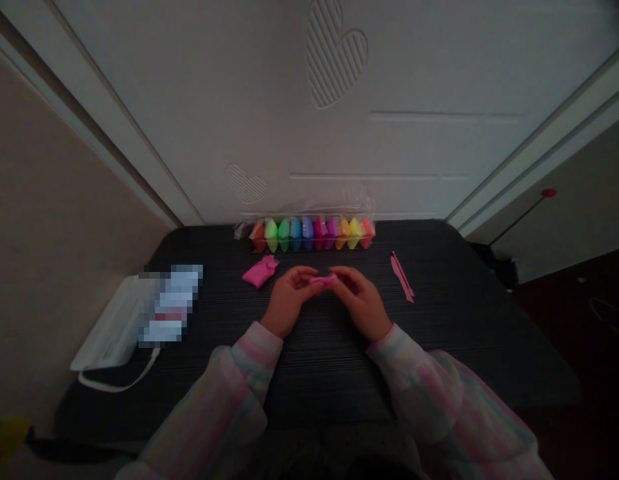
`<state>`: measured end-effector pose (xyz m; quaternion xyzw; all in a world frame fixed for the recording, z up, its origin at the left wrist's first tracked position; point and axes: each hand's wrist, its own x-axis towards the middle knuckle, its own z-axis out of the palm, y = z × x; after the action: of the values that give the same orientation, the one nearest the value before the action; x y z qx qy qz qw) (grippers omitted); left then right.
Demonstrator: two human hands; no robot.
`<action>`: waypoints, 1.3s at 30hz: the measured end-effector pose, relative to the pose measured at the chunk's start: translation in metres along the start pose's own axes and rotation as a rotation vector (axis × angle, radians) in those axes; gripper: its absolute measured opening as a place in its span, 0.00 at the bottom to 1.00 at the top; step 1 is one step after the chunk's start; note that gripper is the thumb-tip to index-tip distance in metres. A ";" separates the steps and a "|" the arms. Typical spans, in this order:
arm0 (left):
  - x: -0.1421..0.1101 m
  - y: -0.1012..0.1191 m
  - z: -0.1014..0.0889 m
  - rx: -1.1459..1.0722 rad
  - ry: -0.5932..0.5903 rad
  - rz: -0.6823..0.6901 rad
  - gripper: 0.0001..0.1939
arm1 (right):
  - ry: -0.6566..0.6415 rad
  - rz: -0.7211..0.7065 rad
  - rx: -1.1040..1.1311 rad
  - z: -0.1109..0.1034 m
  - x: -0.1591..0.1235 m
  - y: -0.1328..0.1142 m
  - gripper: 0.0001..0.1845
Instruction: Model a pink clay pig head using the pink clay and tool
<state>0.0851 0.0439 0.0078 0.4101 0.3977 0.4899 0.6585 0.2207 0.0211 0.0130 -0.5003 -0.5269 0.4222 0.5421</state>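
Note:
Between my two hands, just above the dark table, is a small strip of pink modelling clay [321, 280]. My left hand [289, 293] pinches its left end with thumb and fingers. At the other end, my right hand [358, 297] is closed on the clay in the same way. A pink clay packet [259, 272] lies to the left of my left hand, its top crumpled. Pink modelling tools [401, 277], long and thin, rest on the table to the right of my right hand.
A clear tray of clay packets in several colours [308, 235] stands along the back of the black table [329, 373], against a white panel with heart reliefs [338, 53]. On the left lie a blurred-out screen [173, 303], a white box-like device [112, 327] and a white cable [114, 388].

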 end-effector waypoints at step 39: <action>-0.003 -0.002 0.002 -0.201 -0.058 -0.102 0.17 | -0.049 0.018 0.019 -0.001 0.000 0.000 0.13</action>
<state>0.0868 0.0404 0.0073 0.3352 0.3478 0.4810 0.7316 0.2214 0.0214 0.0132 -0.4894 -0.5316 0.4440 0.5299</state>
